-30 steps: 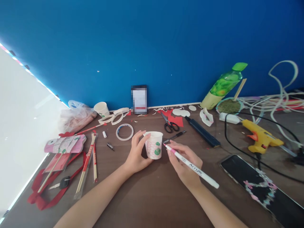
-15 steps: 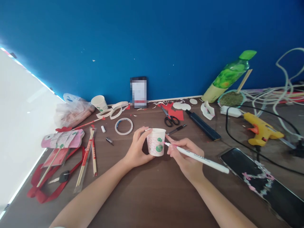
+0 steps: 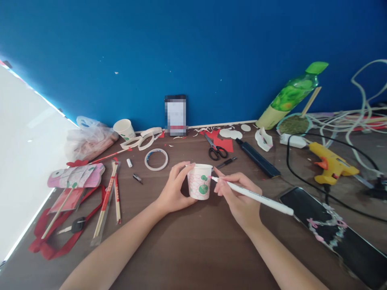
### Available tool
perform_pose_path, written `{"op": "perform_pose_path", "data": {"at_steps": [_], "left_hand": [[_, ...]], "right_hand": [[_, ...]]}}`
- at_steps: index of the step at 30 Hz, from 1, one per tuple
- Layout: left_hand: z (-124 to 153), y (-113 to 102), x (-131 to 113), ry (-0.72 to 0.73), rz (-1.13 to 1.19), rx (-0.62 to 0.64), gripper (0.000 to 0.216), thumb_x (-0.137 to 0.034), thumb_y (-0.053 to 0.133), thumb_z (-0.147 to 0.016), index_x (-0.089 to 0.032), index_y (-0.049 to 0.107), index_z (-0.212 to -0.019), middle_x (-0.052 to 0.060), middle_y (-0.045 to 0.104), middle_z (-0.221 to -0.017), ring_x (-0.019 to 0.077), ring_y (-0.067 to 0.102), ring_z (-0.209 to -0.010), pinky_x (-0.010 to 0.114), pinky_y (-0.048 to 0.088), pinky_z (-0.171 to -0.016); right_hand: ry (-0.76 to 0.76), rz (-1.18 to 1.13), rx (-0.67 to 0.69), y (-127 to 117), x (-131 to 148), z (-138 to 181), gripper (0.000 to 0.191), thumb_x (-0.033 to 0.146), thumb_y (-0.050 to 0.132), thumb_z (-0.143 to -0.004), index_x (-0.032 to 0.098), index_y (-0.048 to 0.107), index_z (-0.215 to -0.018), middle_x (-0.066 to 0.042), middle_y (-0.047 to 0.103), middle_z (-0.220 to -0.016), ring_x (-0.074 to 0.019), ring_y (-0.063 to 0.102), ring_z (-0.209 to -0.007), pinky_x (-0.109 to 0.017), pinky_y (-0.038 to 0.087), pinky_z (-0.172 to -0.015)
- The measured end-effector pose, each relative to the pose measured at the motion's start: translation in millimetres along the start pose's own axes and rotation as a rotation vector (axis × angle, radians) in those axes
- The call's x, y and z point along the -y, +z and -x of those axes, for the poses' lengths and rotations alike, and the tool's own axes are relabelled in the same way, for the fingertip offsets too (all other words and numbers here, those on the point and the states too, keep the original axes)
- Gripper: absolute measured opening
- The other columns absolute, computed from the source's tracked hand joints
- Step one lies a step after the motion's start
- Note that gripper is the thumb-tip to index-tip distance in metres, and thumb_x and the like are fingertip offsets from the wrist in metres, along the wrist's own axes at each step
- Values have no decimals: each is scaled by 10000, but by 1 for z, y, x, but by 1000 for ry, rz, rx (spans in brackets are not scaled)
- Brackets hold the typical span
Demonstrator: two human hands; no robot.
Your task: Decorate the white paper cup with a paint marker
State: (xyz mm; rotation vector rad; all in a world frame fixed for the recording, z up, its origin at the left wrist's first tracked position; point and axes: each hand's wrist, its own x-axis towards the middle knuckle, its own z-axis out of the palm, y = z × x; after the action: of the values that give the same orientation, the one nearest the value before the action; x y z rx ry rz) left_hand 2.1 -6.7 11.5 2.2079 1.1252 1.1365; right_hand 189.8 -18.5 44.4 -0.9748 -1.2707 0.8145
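While left hand [image 3: 173,194] grips paper cup [image 3: 199,183] | right hand [image 3: 241,200] holds marker [image 3: 260,197]

- The cup [image 3: 199,182] stands mid-frame on the counter [image 3: 193,249], with the left hand [image 3: 172,194] at its left and the right hand [image 3: 240,199] at its right.
- The marker [image 3: 256,197] lies in the right hand, tip at the cup's right side.
- The tape ring [image 3: 156,159] is behind the cup to the left, the scissors [image 3: 215,150] behind to the right.
- The chopsticks [image 3: 110,197] and key [image 3: 75,225] lie at lower left.
- The phone [image 3: 332,233] lies at lower right, with the glue gun [image 3: 331,164] behind it.
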Motion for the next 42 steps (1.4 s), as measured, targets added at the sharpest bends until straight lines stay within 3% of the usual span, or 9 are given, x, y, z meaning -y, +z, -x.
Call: {"op": "perform_pose_path", "data": {"at_steps": [9, 16, 27, 32, 42], "left_hand": [[1, 1, 1, 11, -8, 4, 855, -282, 753, -734, -291, 277, -1444, 141, 379, -1407, 311, 399, -1343, 496, 376, -1116], [1, 1, 1, 22, -16, 1, 858, -320, 758, -739, -295, 272, -1445, 144, 380, -1397, 327, 414, -1327, 524, 398, -1093], [1, 1, 1, 29, -18, -3, 831, -324, 745, -753, -293, 280, -1441, 143, 386, -1380, 322, 418, -1318, 512, 411, -1083], [1, 1, 2, 24, -21, 2, 863, -319, 762, -737, -297, 271, -1446, 142, 384, -1384, 318, 421, -1315, 504, 414, -1083], [1, 1, 1, 21, -26, -3, 854, -328, 752, -743, -286, 271, -1447, 148, 386, -1377, 318, 422, -1312, 516, 410, -1083]], "right_hand": [[22, 20, 68, -4, -5, 0, 165, 312, 693, -815, 216, 609, -711, 17, 690, -557, -159, 693, -535, -489, 541, -981], [-54, 160, 66, -2, -9, 2, 109, 243, 701, -784, 219, 626, -708, -15, 739, -622, -244, 765, -717, -395, 624, -802], [-32, 108, 31, -1, -9, 2, 104, 260, 683, -816, 212, 623, -745, -14, 729, -616, -197, 743, -611, -360, 632, -743], [-12, 76, 32, -1, -11, 1, 118, 278, 683, -817, 217, 620, -738, 5, 690, -574, -186, 730, -596, -393, 618, -809], [9, 54, 26, -2, -13, 1, 123, 241, 677, -796, 227, 605, -697, 17, 651, -553, -179, 706, -575, -382, 617, -781]]}}
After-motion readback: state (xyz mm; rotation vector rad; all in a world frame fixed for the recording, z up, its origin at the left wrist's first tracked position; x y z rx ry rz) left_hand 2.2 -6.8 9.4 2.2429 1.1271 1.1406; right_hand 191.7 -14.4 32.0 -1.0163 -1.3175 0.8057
